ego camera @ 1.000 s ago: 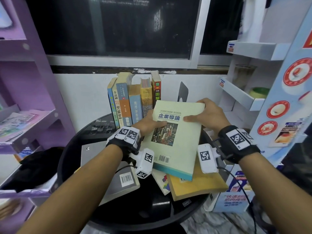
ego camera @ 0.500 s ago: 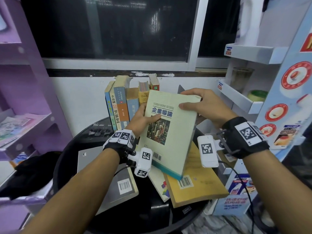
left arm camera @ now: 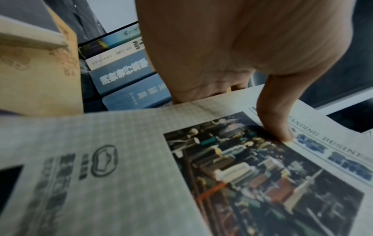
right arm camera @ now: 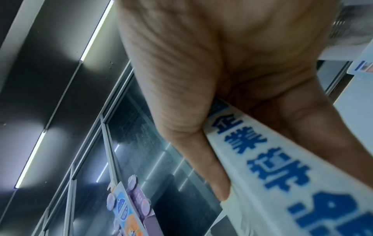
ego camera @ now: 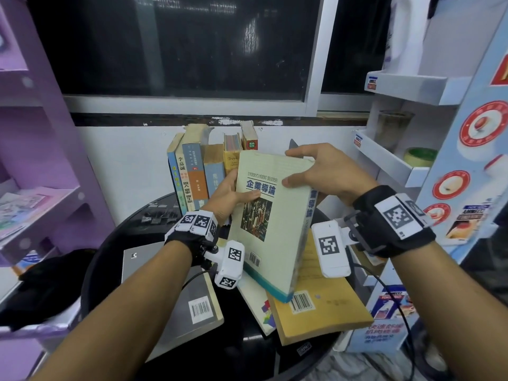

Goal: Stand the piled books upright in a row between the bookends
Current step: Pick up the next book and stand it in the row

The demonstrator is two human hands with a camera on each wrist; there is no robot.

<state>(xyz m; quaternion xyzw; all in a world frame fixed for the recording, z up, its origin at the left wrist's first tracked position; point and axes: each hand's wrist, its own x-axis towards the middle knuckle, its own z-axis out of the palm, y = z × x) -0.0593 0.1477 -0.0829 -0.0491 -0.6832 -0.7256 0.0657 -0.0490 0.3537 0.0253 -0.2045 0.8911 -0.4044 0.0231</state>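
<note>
Both hands grip pale-green book (ego camera: 270,215), tilted, held above table (ego camera: 115,243). L hand (ego camera: 228,196): thumb on cover, fingers behind. R hand (ego camera: 321,174) clasps top corner at spine. Upright row (ego camera: 198,166) just behind; bookend (ego camera: 292,144) at its right.

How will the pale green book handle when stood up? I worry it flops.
The pale green book looks thick, so probably fairly stiff and heavy. Its soft cover curves under the left hand, so it may sag unless leaned against the row.
</note>
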